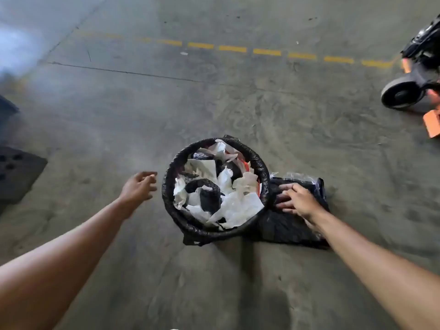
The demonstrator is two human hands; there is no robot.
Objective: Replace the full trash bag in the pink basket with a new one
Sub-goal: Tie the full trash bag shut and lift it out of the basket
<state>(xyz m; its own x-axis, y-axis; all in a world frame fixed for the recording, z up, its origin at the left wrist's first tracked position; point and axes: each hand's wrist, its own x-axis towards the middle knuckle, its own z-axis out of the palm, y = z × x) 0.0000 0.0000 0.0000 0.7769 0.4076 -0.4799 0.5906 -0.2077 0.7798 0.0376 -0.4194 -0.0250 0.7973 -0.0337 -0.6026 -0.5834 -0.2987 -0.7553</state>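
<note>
On the concrete floor stands a round basket lined with a black trash bag (170, 206) whose edge is folded over the rim, hiding the basket's pink sides. White paper and dark scraps (235, 206) fill it to the top. A flat pack of folded black bags (283, 225) in clear wrap lies on the floor right against the basket's right side. My right hand (296, 198) rests palm down on this pack, fingers spread. My left hand (139, 186) hovers just left of the basket rim, fingers apart, holding nothing.
A wheeled vehicle (404, 91) with orange parts stands at the far right. A dark perforated mat (19, 172) lies at the left edge. A dashed yellow line (233, 49) crosses the floor beyond the basket.
</note>
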